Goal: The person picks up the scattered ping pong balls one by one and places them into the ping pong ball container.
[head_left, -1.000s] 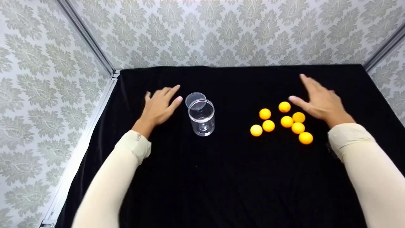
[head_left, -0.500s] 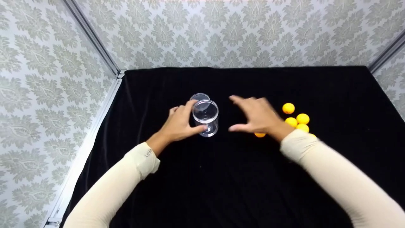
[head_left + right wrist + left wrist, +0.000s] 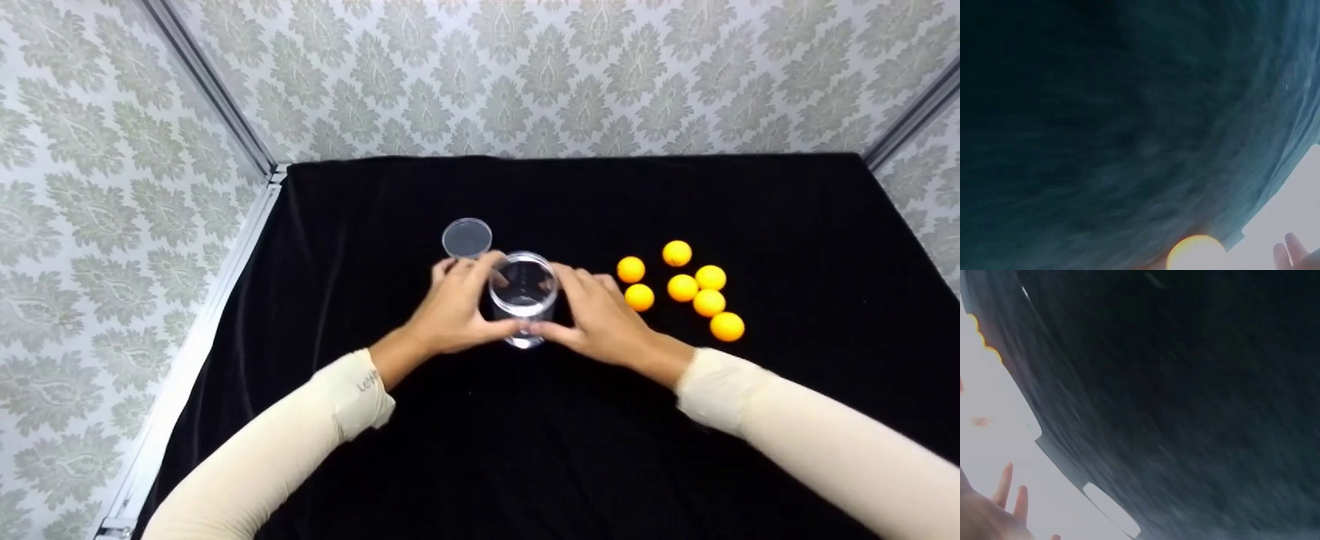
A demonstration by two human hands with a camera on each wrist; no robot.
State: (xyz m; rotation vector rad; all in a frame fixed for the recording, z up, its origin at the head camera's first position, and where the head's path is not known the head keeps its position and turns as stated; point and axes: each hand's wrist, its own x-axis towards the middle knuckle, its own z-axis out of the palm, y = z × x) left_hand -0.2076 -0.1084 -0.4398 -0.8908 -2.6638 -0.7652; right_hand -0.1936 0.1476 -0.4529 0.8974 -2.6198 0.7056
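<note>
Both hands grip a clear, round plastic jar (image 3: 523, 304) between them in the head view. My left hand (image 3: 459, 307) curls round its left side and my right hand (image 3: 600, 315) round its right, with the thumbs meeting at the front. The jar's mouth faces up, uncovered. Behind it and to the left, a clear round lid (image 3: 467, 238) lies flat on the black cloth. The left wrist view catches a few fingers (image 3: 1005, 486) at its lower left corner. Only some fingertips (image 3: 1289, 247) show at the lower right of the right wrist view.
Several orange balls (image 3: 709, 302) lie loosely grouped on the black cloth (image 3: 480, 450), right of the right hand. One ball (image 3: 1196, 256) shows bright at the bottom of the right wrist view. Patterned wall panels (image 3: 547, 75) stand behind and at the sides.
My right hand has swept left from beside the balls to the jar. The left hand has moved right to grip it too. The jar has shifted right and nearer, away from the lid.
</note>
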